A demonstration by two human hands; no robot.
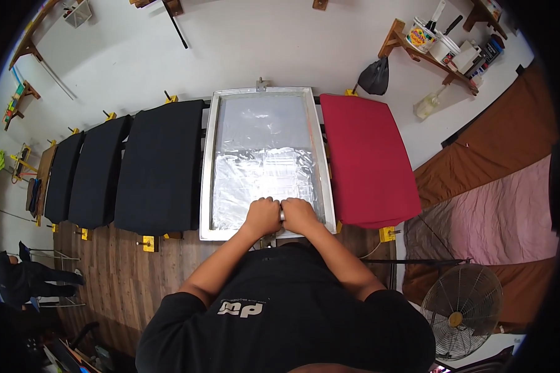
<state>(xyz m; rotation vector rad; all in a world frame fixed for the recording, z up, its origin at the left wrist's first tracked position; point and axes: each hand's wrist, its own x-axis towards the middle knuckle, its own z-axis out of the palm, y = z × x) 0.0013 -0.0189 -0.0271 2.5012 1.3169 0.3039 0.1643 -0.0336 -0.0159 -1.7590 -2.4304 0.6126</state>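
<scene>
Both of my fists are together over the near end of a silver-framed printing screen [322,146]. My left hand [263,217] and my right hand [298,216] are closed, knuckles forward, side by side. A small bit of shiny metal shows between them, but what they grip is mostly hidden under the fingers. Crinkled clear film [264,168] with a bright glare covers the near half of the screen's mesh [258,118]. The far half looks smooth and grey. A metal clamp [261,84] stands at the frame's far edge.
Black cloth-covered boards [162,165] line up on the left, and a red cloth-covered board [370,161] sits close on the right. Yellow clamps [146,243] stick out below them. A caged fan [460,311] stands lower right. A wall shelf [426,56] holds tubs. Another person [34,276] is far left.
</scene>
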